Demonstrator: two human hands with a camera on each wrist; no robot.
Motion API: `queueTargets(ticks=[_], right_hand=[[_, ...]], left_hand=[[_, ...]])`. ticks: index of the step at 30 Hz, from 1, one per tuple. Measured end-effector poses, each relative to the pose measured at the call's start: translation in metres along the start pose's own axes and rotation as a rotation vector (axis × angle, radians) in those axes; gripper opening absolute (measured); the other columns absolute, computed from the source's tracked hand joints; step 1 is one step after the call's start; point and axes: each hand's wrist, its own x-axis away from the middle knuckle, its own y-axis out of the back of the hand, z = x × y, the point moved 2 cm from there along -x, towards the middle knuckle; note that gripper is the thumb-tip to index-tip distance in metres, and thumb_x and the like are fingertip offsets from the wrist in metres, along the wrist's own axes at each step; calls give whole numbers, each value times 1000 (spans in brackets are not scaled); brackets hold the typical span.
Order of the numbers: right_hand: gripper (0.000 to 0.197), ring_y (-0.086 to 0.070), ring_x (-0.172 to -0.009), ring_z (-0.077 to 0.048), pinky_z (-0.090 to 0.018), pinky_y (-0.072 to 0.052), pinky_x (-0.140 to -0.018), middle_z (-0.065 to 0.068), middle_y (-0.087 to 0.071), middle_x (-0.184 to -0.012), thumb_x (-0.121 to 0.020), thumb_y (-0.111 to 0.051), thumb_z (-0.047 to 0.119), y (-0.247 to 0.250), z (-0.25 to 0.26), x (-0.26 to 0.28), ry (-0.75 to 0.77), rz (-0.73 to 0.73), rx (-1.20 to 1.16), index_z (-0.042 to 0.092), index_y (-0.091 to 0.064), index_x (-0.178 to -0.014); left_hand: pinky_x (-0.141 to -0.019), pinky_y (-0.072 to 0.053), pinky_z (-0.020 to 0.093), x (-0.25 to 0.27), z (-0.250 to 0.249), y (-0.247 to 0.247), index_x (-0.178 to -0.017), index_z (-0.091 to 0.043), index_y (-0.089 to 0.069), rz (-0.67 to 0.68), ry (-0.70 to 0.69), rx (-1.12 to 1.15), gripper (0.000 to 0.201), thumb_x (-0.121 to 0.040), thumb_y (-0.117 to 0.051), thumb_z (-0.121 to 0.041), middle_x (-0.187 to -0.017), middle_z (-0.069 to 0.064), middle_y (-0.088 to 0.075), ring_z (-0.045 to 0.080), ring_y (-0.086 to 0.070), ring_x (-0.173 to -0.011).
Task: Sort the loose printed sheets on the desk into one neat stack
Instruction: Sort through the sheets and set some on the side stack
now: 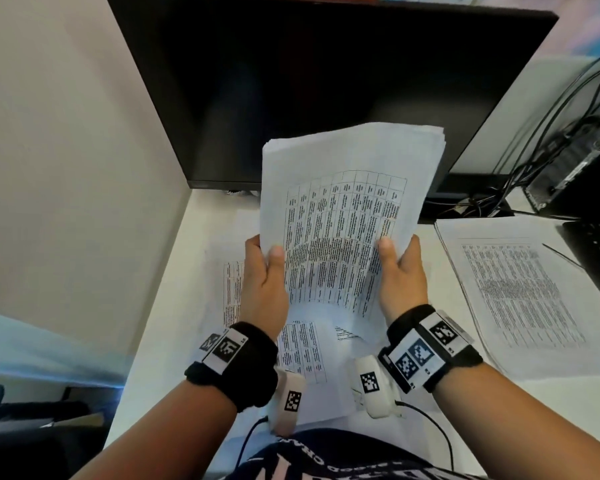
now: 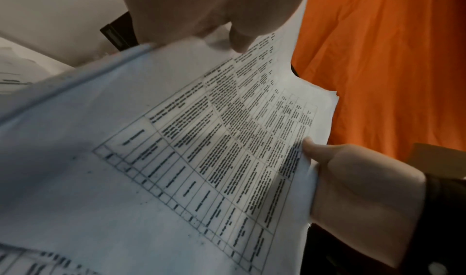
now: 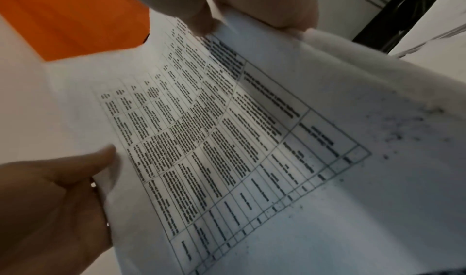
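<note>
The person holds a bundle of printed sheets (image 1: 340, 209) upright above the white desk (image 1: 160, 306), in front of a dark monitor (image 1: 326, 81). The left hand (image 1: 262, 282) pinches the bundle's left edge, thumb on the front face, and the right hand (image 1: 400, 275) pinches the right edge the same way; the remaining fingers are hidden behind the paper. The bundle looks light and limp: it bows between the two grips and its upper corners fan apart unevenly, so individual sheets could probably slide out. Gripping both long edges low down, as here, should suit tapping the lower edge square. More loose sheets (image 1: 302, 351) lie on the desk below the hands, and a separate pile (image 1: 520, 292) sits to the right.
</note>
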Motion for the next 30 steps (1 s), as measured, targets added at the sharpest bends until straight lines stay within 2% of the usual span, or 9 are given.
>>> queueTargets(ticks=[3, 5, 8, 10, 14, 18, 21, 25, 30], right_hand=[[13, -55, -92, -5, -26, -42, -85, 6, -58, -103, -100, -39, 26, 0, -4, 0, 3, 7, 32, 23, -43, -112], [12, -53, -88, 3, -21, -42, -78, 11, -58, -99, -99, -40, 22, 1, -8, 1, -25, 30, 38, 25, -43, -111], [16, -52, -84, 9, -9, -39, -67, 19, -57, -95, -99, -41, 19, 9, -10, 4, -57, 10, 33, 26, -45, -112], [17, -53, -82, 8, -7, -39, -63, 17, -58, -94, -99, -43, 19, 15, -7, 6, -82, -15, 25, 24, -47, -114], [16, -54, -80, 6, -10, -39, -59, 14, -59, -91, -97, -46, 24, 31, -5, 8, -114, -36, 41, 23, -50, -113], [18, -52, -87, 6, -16, -39, -68, 19, -60, -98, -98, -43, 28, 49, -15, 12, -167, 94, 99, 31, -49, -115], [25, -55, -99, -3, -25, -40, -89, 21, -60, -105, -97, -47, 21, 66, -24, 13, -188, 162, 139, 37, -49, -115], [30, -57, -105, -14, -31, -42, -92, 9, -63, -110, -95, -51, 18, 94, -33, 9, -243, 141, 159, 26, -54, -124], [24, -60, -104, -20, -42, -45, -99, 3, -67, -106, -93, -54, 15, 140, -52, -6, -370, 123, 166, 24, -59, -115]], left_hand=[[-88, -38, 16, -4, 6, 2, -120, -24, -43, 10, 32, -61, 20, -102, -37, -28, -117, -9, -57, 4, -53, -109], [-84, -39, 18, -7, 12, 6, -123, -19, -42, 17, 89, -102, 23, -101, -40, -24, -112, -8, -59, 10, -54, -106], [-92, -37, 26, -9, 21, 9, -124, -17, -41, 45, 147, -169, 25, -99, -46, -19, -118, -3, -58, 16, -54, -113], [-96, -36, 27, -10, 22, 10, -128, -18, -43, 45, 136, -214, 31, -98, -49, -18, -124, -6, -56, 16, -51, -119], [-91, -38, 26, -11, 18, 10, -129, -15, -47, 71, 134, -212, 32, -97, -50, -19, -113, -12, -58, 13, -52, -112], [-80, -43, 18, -6, 19, 3, -118, -25, -53, 119, 172, -140, 22, -97, -51, -21, -106, -12, -64, 4, -59, -98], [-74, -39, 14, -1, 20, -8, -116, -30, -54, 186, 189, -138, 20, -98, -49, -24, -102, -19, -62, -9, -54, -93], [-92, -42, 28, 12, 20, -32, -128, -29, -51, 235, 236, -189, 29, -99, -46, -28, -111, -15, -63, 3, -57, -102], [-106, -39, 38, 39, 25, -65, -134, -30, -47, 371, 330, -184, 40, -96, -47, -42, -130, -9, -58, 11, -53, -119]])
